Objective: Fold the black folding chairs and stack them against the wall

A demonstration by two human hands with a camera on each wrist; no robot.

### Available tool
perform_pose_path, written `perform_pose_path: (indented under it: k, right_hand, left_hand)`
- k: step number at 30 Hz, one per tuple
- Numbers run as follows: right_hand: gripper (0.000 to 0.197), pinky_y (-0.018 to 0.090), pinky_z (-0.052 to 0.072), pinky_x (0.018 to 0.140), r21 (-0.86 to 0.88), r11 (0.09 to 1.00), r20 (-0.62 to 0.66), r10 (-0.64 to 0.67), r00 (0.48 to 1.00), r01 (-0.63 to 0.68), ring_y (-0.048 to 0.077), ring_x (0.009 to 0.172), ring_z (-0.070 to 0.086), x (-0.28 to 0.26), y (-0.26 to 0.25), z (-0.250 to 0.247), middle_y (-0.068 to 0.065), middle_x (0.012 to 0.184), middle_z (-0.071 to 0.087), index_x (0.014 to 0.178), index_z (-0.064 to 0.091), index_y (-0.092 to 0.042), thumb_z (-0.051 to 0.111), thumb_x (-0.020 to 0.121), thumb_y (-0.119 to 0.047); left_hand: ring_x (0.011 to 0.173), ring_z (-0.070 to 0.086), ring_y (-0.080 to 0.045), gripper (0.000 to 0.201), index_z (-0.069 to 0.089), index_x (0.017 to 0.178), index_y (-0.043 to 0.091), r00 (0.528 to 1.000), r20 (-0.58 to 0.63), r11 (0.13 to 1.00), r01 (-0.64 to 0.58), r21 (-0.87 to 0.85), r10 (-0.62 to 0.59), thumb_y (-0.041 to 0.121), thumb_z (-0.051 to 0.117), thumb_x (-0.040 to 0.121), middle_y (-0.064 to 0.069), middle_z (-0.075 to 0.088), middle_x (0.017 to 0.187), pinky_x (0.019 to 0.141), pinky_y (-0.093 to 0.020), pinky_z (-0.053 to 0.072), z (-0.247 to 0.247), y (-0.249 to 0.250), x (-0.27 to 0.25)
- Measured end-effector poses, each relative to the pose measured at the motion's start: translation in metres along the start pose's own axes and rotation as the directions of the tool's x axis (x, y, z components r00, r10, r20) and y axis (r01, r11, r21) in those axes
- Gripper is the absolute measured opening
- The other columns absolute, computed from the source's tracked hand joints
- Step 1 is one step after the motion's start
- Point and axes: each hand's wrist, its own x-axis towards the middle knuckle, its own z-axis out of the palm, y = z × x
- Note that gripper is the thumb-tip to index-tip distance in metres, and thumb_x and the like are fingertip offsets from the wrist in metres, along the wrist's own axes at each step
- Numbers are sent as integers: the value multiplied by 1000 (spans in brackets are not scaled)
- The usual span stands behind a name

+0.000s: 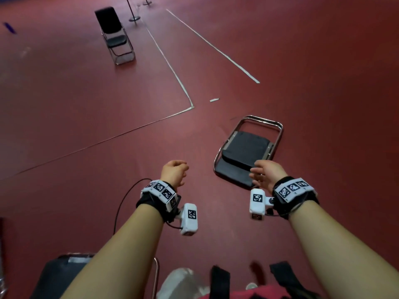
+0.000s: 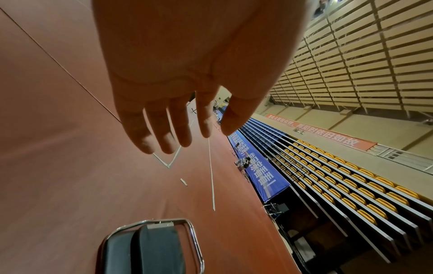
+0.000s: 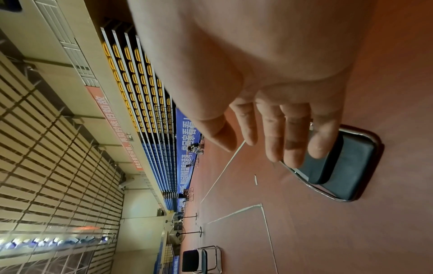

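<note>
A folded black chair [image 1: 246,152] with a chrome frame lies flat on the red floor, also seen low in the left wrist view as the folded chair [image 2: 152,248] and in the right wrist view as the folded chair [image 3: 342,166]. My right hand [image 1: 264,172] hovers above its near edge, fingers relaxed and empty. My left hand [image 1: 176,171] hangs to the left of it, loosely curled and holding nothing. An unfolded black chair [image 1: 115,34] stands far back on the left; the right wrist view shows this standing chair [image 3: 201,259] too.
White tape lines [image 1: 177,74] cross the red floor. A stand with a round base [image 1: 134,17] is behind the far chair. Another black chair [image 1: 62,275] sits at my lower left. Bleachers [image 2: 339,176] and blue banners [image 2: 262,178] line the hall's side.
</note>
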Motion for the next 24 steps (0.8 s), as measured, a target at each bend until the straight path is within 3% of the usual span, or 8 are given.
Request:
perform_pose_path:
  k: [5,8,12,16,24]
  right_hand:
    - [11,32,45,66,45,998,-22,51,998,-50,20,72,58,82,-39,54,5,86,60,90,54,-17,50,99,-20]
    - [10,34,46,73,101,994,-70,59,996,-52,20,72,57,140,-66,90,5,83,59,90,55,-17,50,98,-20]
    - [10,33,45,69,169,985,-170,62,983,-33,20,69,56,194,-111,131,4,79,57,89,54,-16,51,98,-19]
    - [10,34,47,74,252,967,-195,87,977,-36,19,71,58,237,-149,167,2,78,57,88,54,-18,51,97,-19]
    - [12,33,45,73,336,940,-325,168,931,-52,17,65,54,316,-209,161,1,73,55,85,51,-17,50,97,-18]
  left_hand:
    - [72,55,-16,11,63,94,18,998,53,999,26,22,-27,8,57,94,-2,59,81,64,-27,40,1,32,111]
    - [71,54,-17,14,62,90,18,994,110,999,-10,50,4,6,57,94,-3,58,81,63,-26,39,4,64,197]
    - [75,56,-19,12,63,93,16,976,218,993,-45,108,21,6,57,94,-3,59,81,64,-27,41,7,119,293]
    - [71,54,-19,14,64,87,18,954,295,977,-109,181,52,6,58,91,-6,58,78,61,-27,39,27,170,373]
    - [72,55,-18,14,63,88,18,871,492,963,-143,226,14,6,58,92,-3,59,79,65,-28,41,114,232,470]
